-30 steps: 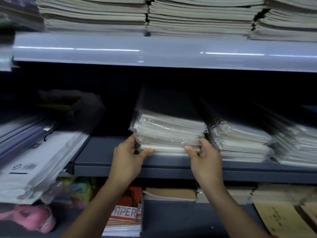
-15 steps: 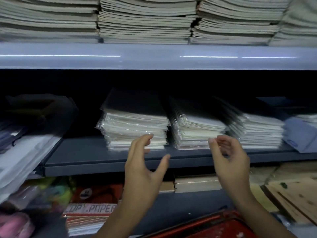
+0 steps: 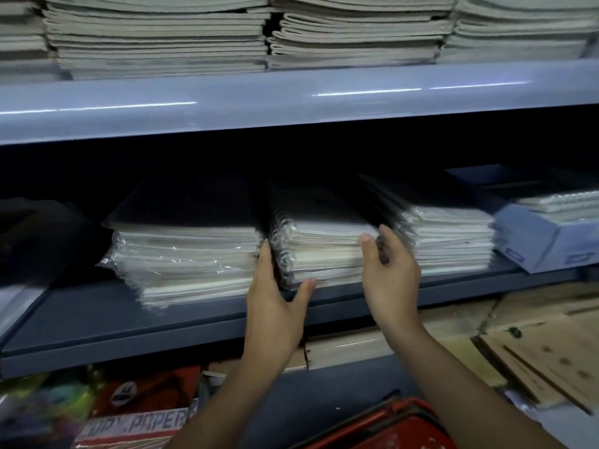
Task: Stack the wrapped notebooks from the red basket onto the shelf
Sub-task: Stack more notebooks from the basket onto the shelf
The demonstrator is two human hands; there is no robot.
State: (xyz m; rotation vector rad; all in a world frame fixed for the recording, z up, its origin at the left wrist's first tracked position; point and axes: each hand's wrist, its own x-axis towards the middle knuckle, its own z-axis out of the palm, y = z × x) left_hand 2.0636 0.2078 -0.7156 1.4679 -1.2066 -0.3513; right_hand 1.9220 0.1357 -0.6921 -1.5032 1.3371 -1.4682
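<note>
Three stacks of plastic-wrapped notebooks lie side by side on the grey shelf (image 3: 129, 322): a left stack (image 3: 194, 254), a spiral-bound middle stack (image 3: 324, 251) and a right stack (image 3: 453, 241). My left hand (image 3: 275, 303) lies flat against the middle stack's spiral side, thumb at its lower front. My right hand (image 3: 389, 273) touches that stack's right side, fingers reaching into the gap before the right stack. Neither hand carries anything. The red basket (image 3: 389, 426) shows only its rim at the bottom; its inside is out of view.
A blue cardboard box (image 3: 534, 244) with more notebooks sits at the shelf's right end. The upper shelf (image 3: 291, 102) carries tall piles of unwrapped notebooks. Below are copy paper packs (image 3: 136, 426) and brown sheets (image 3: 551, 358). Dark bags fill the far left.
My hands left the left stack, drew back, and now reach forward onto both sides of the middle spiral-bound stack. The view swung to the right and the red basket came into sight.
</note>
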